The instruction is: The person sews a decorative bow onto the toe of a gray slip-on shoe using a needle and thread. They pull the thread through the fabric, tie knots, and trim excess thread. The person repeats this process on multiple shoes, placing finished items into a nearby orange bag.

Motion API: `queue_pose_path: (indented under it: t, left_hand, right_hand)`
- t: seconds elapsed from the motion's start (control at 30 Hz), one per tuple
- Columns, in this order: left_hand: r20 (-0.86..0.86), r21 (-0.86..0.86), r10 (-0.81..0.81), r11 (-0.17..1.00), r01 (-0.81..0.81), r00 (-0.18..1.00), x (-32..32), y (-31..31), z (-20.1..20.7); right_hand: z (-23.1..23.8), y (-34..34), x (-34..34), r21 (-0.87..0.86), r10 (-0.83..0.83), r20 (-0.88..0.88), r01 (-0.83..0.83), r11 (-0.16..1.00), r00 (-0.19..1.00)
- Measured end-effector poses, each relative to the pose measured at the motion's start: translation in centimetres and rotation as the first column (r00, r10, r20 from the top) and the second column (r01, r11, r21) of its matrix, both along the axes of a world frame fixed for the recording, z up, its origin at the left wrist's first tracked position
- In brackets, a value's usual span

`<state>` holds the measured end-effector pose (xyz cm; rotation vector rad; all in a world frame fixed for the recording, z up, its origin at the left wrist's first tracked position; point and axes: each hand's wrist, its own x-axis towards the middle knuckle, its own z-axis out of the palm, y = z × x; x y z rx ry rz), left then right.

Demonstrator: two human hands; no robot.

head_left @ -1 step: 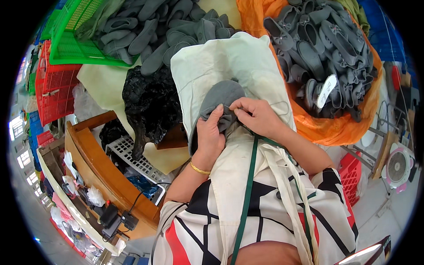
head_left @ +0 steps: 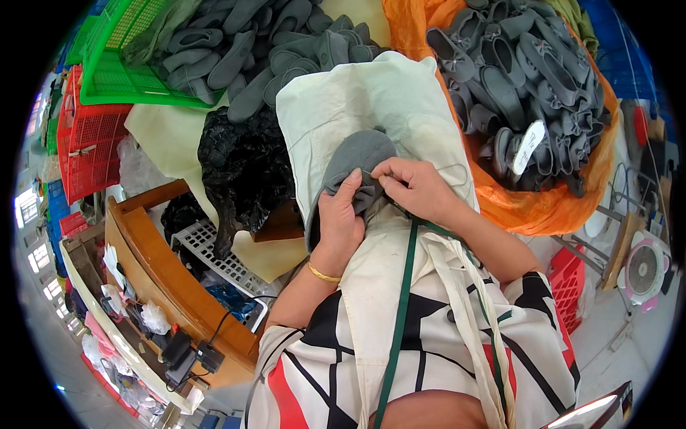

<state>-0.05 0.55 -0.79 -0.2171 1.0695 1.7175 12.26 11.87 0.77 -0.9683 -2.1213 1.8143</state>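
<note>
A grey soft slipper (head_left: 361, 150) lies on the white cloth over my lap, its rounded toe pointing away from me. My left hand (head_left: 341, 214) grips its left side, with the thumb pressed on gathered grey fabric at the opening. Close by on the right, my right hand (head_left: 411, 187) is closed in a pinch at the slipper's upper. A thin light line shows at those fingertips, too small to name. Part of the slipper's heel end is hidden beneath my hands. Under it, the white cloth (head_left: 371, 89) spreads toward the far side.
Grey slippers (head_left: 250, 53) are heaped at the far left beside a green crate (head_left: 136, 89). An orange sack (head_left: 529, 214) at the right holds more, some with bows. Black plastic (head_left: 243, 157) and a wooden drawer unit (head_left: 171, 264) stand left; a fan (head_left: 642, 266) is far right.
</note>
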Motion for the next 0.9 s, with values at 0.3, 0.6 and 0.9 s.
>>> queue_pose_path:
  t: [0.3,0.6,0.9]
  left_hand:
    - [-0.086,-0.015,0.023,1.000,-0.024,0.996,1.0,-0.1,-0.6]
    - [-0.058,-0.012,0.026,1.000,-0.027,0.998,0.8,0.0,-0.5]
    - [-0.044,-0.059,0.044,0.997,-0.047,0.998,0.7,0.4,0.1]
  right_hand:
    - [0.8,1.1,-0.6,-0.072,0.087,0.088,-0.080,0.994,0.992]
    - [-0.9,0.0,-0.1,-0.052,-0.009,-0.034,0.007,0.999,0.999]
    - [-2.2,-0.3,0.4,-0.018,-0.004,-0.091,0.002,1.000,0.996]
